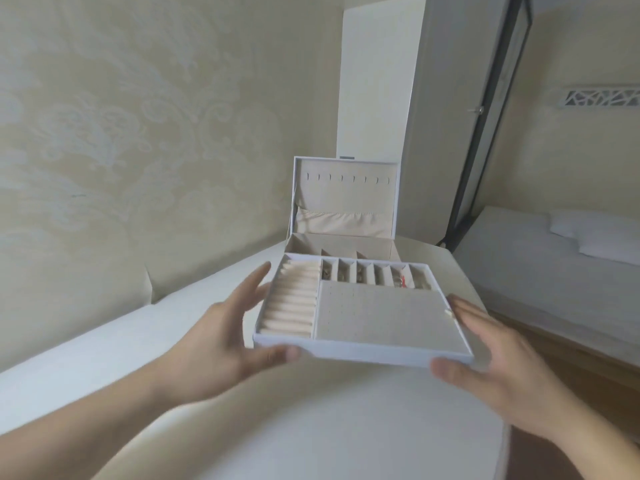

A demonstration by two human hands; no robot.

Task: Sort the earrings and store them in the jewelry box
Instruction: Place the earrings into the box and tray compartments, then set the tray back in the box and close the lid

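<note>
A white jewelry box (346,202) stands open on the white table (346,427), its lid upright with a row of hooks and a cloth pocket. I hold its removable tray (363,356) above the table in front of the box. My left hand (225,341) grips the tray's left side, thumb on the front rim. My right hand (491,362) grips the right side the same way. The tray has ring rolls (294,306) on the left, a perforated stud pad (377,313) at the front, and small rear compartments with several earrings (398,280).
A patterned cream wall runs along the table's left side. A tall white wardrobe (398,81) stands behind the box. A bed with white pillows (571,237) lies to the right, beyond a strip of wooden floor.
</note>
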